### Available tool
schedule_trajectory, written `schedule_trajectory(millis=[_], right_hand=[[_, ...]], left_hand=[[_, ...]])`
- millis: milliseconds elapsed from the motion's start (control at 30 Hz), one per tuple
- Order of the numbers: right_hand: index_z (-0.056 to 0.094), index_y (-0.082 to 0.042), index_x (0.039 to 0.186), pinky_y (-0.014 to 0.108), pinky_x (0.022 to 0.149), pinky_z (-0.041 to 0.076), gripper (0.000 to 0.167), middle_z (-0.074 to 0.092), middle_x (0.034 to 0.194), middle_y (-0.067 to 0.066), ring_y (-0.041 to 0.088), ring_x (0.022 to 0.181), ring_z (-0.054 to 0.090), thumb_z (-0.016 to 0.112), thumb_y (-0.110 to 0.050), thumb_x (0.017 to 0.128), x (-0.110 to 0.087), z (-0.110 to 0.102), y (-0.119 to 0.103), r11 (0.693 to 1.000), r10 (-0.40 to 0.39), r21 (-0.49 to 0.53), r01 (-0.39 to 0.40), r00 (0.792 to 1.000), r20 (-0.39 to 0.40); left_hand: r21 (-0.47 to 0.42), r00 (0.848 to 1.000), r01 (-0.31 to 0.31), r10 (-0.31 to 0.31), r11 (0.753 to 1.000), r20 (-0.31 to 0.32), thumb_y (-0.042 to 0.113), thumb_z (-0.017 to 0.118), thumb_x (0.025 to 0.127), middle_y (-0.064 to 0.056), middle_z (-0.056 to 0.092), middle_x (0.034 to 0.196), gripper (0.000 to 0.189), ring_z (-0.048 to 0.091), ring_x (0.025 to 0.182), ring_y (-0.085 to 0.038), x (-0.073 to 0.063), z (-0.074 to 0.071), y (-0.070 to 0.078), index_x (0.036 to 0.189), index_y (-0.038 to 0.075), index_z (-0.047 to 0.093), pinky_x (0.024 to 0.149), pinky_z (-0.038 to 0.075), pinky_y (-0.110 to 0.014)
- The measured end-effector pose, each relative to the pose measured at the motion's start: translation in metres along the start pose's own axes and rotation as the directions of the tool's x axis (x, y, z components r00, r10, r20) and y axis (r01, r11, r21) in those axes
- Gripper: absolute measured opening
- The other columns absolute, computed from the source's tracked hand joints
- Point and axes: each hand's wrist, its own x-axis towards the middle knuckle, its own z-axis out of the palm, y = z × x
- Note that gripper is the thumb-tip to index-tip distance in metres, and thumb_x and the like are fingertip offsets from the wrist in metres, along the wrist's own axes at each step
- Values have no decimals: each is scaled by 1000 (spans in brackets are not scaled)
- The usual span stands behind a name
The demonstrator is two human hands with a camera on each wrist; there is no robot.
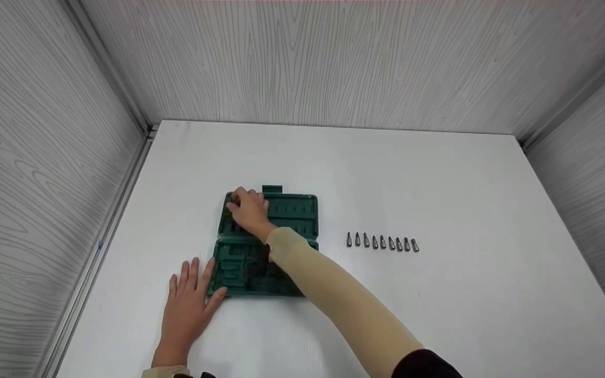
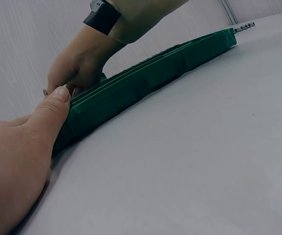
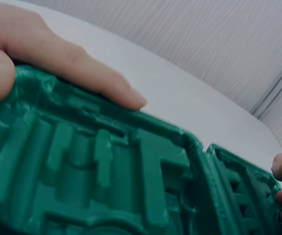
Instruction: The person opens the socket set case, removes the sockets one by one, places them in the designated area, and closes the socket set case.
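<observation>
A green plastic case (image 1: pixel 231 269) lies unfolded on the table, with moulded slots in both halves. My right hand (image 1: pixel 251 210) reaches across it to the far left corner of the far half, fingers curled and pinching. A small metal tip, seemingly a screwdriver bit (image 2: pixel 45 92), pokes out by those fingers in the left wrist view; the fingers hide most of it. My left hand (image 1: pixel 189 307) rests at the case's near left corner, fingers spread, thumb and forefinger touching its edge. Several screwdriver bits (image 1: pixel 383 242) lie in a row right of the case.
The white table (image 1: pixel 470 304) is bounded by a wood-grain panel (image 1: pixel 302 63) at the back and others on the left and right. A green latch tab (image 1: pixel 272 189) sticks out from the case's far edge. The right forearm (image 1: pixel 334 289) covers part of the near half.
</observation>
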Motion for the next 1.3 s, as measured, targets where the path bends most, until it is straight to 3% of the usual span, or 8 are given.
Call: schedule_trajectory(millis=[233, 600, 933, 1300], right_hand=[[57, -17, 102, 38, 87, 32, 18, 54, 95, -4, 16, 99, 45, 56, -33, 93, -5, -15, -1, 997, -58, 43, 57, 998, 17], [57, -11, 100, 27, 80, 39, 15, 56, 92, -1, 11, 84, 50, 56, -25, 94, -25, -30, 20, 974, -174, 155, 167, 984, 32], [58, -8, 105, 25, 74, 45, 19, 57, 98, 1, 11, 86, 53, 57, -23, 94, -44, -52, 41, 949, -163, 274, 153, 987, 14], [57, -8, 106, 27, 71, 45, 20, 57, 95, 0, 12, 83, 51, 58, -24, 93, -67, -81, 69, 942, -115, 313, 118, 993, -28]], left_hand=[[10, 1000, -6, 6, 1000, -20, 59, 41, 92, -18, 19, 151, 72, 9, 140, -35, 6, 1, -3, 150, 24, 19, 110, 3, -52], [0, 1000, -6, 6, 1000, -15, 58, 40, 92, -20, 20, 151, 70, 10, 139, -36, 6, 0, -3, 150, 22, 20, 109, 5, -54], [-7, 1000, 4, -4, 1000, -11, 58, 39, 93, -19, 19, 151, 70, 8, 140, -36, 5, 1, -2, 150, 22, 20, 109, 3, -53], [-12, 999, -11, 11, 1000, -31, 57, 41, 93, -21, 20, 150, 71, 10, 139, -37, 7, -1, -2, 150, 21, 20, 109, 4, -53]])
